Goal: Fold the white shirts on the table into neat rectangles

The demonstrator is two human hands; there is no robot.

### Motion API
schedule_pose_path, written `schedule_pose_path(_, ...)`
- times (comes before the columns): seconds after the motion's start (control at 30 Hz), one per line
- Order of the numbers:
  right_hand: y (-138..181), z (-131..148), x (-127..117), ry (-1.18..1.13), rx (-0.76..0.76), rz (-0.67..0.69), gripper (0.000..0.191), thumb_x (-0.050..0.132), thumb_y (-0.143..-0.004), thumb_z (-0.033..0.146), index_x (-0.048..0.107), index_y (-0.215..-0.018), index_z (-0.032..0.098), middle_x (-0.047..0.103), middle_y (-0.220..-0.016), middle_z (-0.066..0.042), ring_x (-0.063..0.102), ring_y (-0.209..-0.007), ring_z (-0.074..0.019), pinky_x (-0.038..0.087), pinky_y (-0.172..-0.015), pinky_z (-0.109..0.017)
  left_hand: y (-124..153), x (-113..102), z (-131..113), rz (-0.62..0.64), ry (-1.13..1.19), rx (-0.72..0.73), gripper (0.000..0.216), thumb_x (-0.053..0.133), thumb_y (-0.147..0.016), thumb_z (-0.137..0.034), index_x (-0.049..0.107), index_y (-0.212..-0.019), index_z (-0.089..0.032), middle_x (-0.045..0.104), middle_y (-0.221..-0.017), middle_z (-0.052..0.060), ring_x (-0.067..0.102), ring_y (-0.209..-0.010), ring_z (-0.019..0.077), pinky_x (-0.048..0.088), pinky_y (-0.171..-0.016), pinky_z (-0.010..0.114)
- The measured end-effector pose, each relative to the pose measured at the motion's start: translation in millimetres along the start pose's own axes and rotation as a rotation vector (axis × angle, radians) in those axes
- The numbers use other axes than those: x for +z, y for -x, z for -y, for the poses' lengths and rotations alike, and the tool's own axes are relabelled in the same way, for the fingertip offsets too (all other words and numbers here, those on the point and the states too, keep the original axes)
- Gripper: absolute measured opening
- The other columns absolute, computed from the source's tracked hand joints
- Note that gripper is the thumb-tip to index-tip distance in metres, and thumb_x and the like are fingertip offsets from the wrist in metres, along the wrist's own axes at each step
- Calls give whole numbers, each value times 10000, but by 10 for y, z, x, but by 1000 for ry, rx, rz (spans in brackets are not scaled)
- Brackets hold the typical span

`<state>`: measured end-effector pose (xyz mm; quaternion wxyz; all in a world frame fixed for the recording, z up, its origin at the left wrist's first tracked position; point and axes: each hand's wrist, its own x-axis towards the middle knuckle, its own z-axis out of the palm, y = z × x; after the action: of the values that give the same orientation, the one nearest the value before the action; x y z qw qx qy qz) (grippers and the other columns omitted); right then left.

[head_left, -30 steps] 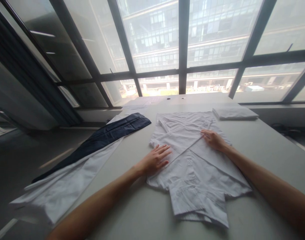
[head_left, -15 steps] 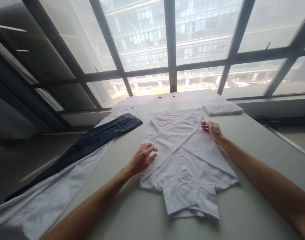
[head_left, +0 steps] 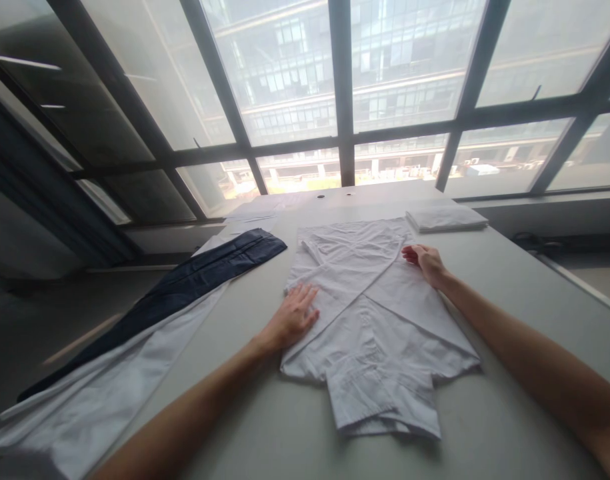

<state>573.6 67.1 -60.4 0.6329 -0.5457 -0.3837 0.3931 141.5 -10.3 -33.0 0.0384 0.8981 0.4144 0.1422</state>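
A white shirt (head_left: 375, 333) lies flat on the grey table (head_left: 509, 280), its sides folded in over the middle. My left hand (head_left: 292, 317) rests flat on the shirt's left edge, fingers stretched out and open. My right hand (head_left: 427, 262) lies on the shirt's upper right edge, fingers extended and pressing on the cloth. Neither hand holds anything.
Dark navy trousers (head_left: 185, 283) lie over a white garment (head_left: 109, 393) along the table's left edge. A folded white cloth (head_left: 447, 218) sits at the far right. Big windows (head_left: 335, 87) stand behind the table; the floor drops away on the left.
My left hand, curled half a second ago, now lies flat on the shirt's left edge. My right hand has barely moved. The view shifted slightly since a second ago.
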Motion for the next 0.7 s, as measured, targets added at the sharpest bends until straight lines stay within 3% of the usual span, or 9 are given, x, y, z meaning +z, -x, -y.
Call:
schedule_pose_path(0.1,-45,2,-38,-55,4,-11,260,579,-862,453,650,-882,204,738,-777,-72,691,-678,-180,562,-623,-287,-1,74,44,71,-14,-42,563,456,-1016,-439,490,-1515,-179,358,-1629,135,253,-1528,356,278,-1217,568)
schedule_pose_path(0.3,-114,17,-176,-72,-52,-6,408,398,-841,648,525,-935,271,706,-819,-80,668,-692,-215,570,-634,-348,-38,-12,67,5,-38,-47,536,476,-1003,-429,515,-1499,-228,359,-1634,96,253,-1532,333,194,-1235,595)
schedule_pose_path(0.43,-80,21,-155,-83,-49,-26,369,453,-816,588,520,-996,273,696,-903,-79,653,-718,-199,551,-621,-316,-32,-11,88,101,-40,-36,577,488,-1000,-455,480,-1528,-223,348,-1637,111,247,-1533,342,218,-1226,593)
schedule_pose_path(0.6,-18,65,-88,-3,-119,-99,317,479,-811,508,536,-1022,279,696,-934,-60,644,-704,-181,531,-595,-295,-12,-57,55,77,-49,-24,557,568,-948,-399,532,-1482,-247,387,-1620,93,279,-1521,340,202,-1230,603)
schedule_pose_path(0.7,166,93,-28,186,-141,-129,290,538,-779,405,603,-1007,237,707,-960,-84,666,-778,-213,556,-663,-333,-41,-103,30,18,-40,-5,563,569,-947,-391,514,-1490,-250,383,-1623,82,283,-1522,328,206,-1237,586)
